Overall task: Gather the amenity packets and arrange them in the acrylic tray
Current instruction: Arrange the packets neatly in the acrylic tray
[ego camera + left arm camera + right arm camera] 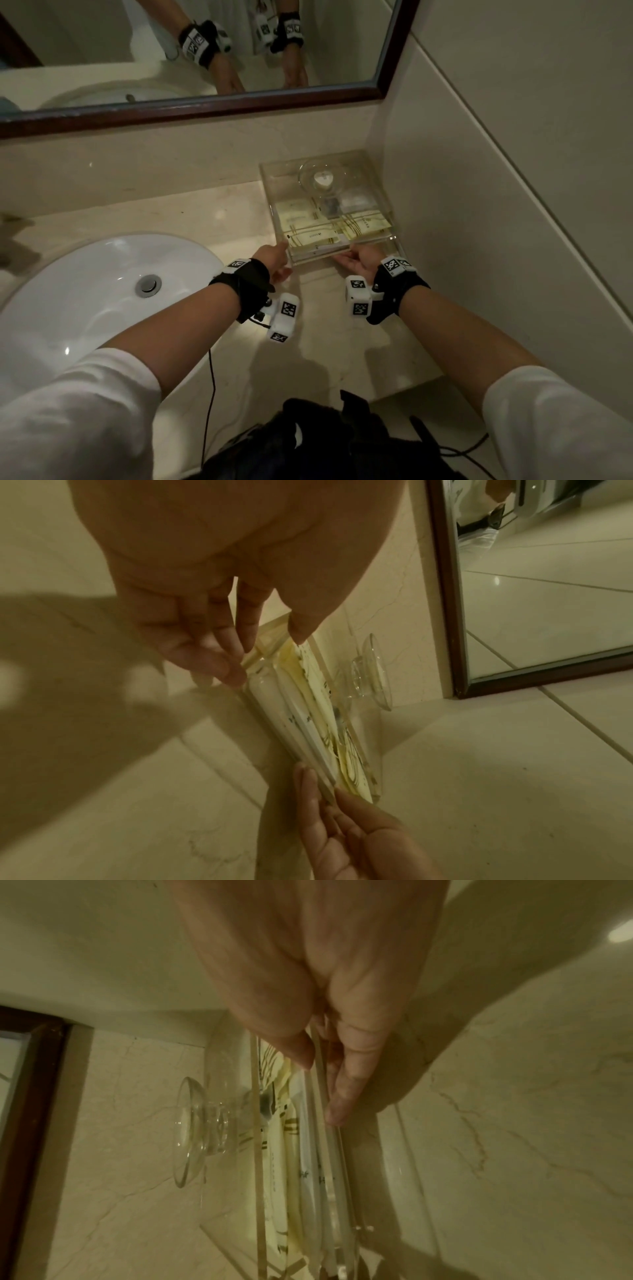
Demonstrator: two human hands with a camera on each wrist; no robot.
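The clear acrylic tray (266, 178) sits in the back right corner of the counter. Several cream and white amenity packets (310, 236) lie flat inside it. My left hand (278, 255) pinches the tray's near left corner (261, 649), thumb on top and fingers (232, 670) at the side. My right hand (352, 258) pinches the near front edge, thumb above and fingers (342, 1096) beneath. The left wrist view shows both hands, left (270, 653) and right (325, 791), on that edge with the packets (298, 696) between them. In the right wrist view the packets (308, 1164) lie under the tray's clear panel (257, 1150).
A glass dish (322, 178) holding a small white piece stands at the tray's back, close to the wall. A white sink (102, 281) takes up the counter's left. A framed mirror (205, 51) hangs behind, a wall stands on the right, and a black bag (325, 438) sits below.
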